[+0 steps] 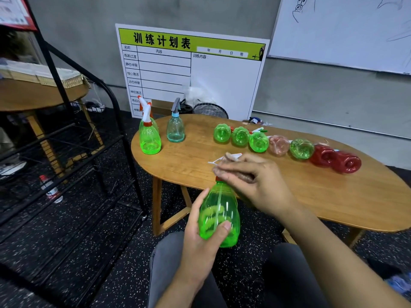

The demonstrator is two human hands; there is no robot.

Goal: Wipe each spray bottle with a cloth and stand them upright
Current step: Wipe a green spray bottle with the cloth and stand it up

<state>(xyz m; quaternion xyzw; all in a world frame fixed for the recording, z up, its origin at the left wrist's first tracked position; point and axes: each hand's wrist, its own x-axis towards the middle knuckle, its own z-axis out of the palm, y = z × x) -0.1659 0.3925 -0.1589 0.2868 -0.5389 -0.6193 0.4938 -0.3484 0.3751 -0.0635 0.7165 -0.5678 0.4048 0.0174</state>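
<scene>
Left hand (201, 236) grips green bottle (219, 215) just before my table (289, 196) edge | right hand (246, 176) curled on its sprayer, no cloth visible | step: wiping, I judge | next: stand beside upright pair (150, 136) at table's far left; seven lie far right.

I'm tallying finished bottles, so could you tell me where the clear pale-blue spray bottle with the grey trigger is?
In the head view, the clear pale-blue spray bottle stands upright at the wooden table's far left end, just right of the upright green spray bottles.

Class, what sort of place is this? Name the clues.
Probably a gym or training room: a green-headed training schedule board leans on the grey wall, a speckled black rubber floor, and a large whiteboard.
</scene>
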